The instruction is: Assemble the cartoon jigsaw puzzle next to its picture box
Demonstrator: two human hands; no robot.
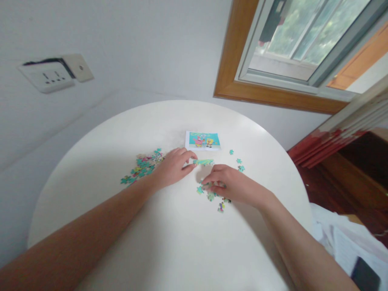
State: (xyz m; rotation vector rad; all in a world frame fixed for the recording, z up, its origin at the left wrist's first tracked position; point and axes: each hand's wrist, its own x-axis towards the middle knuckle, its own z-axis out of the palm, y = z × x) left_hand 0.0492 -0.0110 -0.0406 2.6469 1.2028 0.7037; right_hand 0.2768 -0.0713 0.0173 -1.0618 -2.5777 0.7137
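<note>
A short strip of joined jigsaw puzzle pieces [204, 162], green and yellow, lies on the white round table [182, 242]. My left hand [174, 166] has its thumb and index finger closed about the strip's left end. Below the strip, my right hand [228, 182] reaches down into a small group of loose puzzle pieces [210, 196], its fingertips pinched at a puzzle piece [206, 186]; the hand partly hides that group. A larger heap of loose pieces [142, 167], teal with pink and yellow, lies left of my left hand, which covers its right end.
A picture card [203, 140] with two cartoon figures lies behind the strip. Several stray teal pieces [239, 161] rest to the right. A wall with a socket [50, 75] and a wood-framed window [233, 87] stand behind the table. Papers and a dark phone-like object [365, 275] are at lower right.
</note>
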